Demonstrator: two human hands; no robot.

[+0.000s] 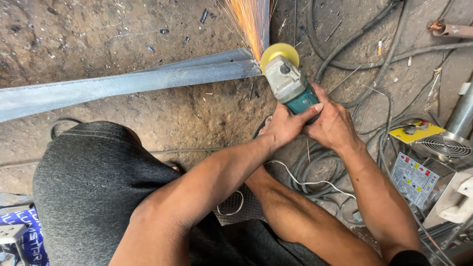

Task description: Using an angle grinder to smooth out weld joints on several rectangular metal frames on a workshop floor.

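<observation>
Fingers (315,109) of both hands are wrapped tight around the teal body of an angle grinder (290,83), the left hand (283,127) clamping it from the seven o'clock side and the right hand (334,123) from the four o'clock side, thumbs lying along the housing. The grinder points toward twelve o'clock, its grey gear head and yellow disc guard (279,52) set against the right end of a long galvanised steel angle bar (123,84) that lies on the dirt floor (98,34). A fan of orange sparks (250,22) shoots up toward twelve o'clock from the contact point, so the disc is biting the metal right now. The bar's end looks whole apart from where the disc meets it; how deep the cut has gone is hidden behind the guard, and I judge the work to be mid-cut, with the rest of the bar untouched.

Out from there, a tangle of grey cables (354,59) loops across the floor from one to five o'clock. At three to four o'clock sits a welding machine (428,162) with a round fan grille and a yellow panel. The person's knee in dark grey shorts (93,182) fills eight o'clock.
</observation>
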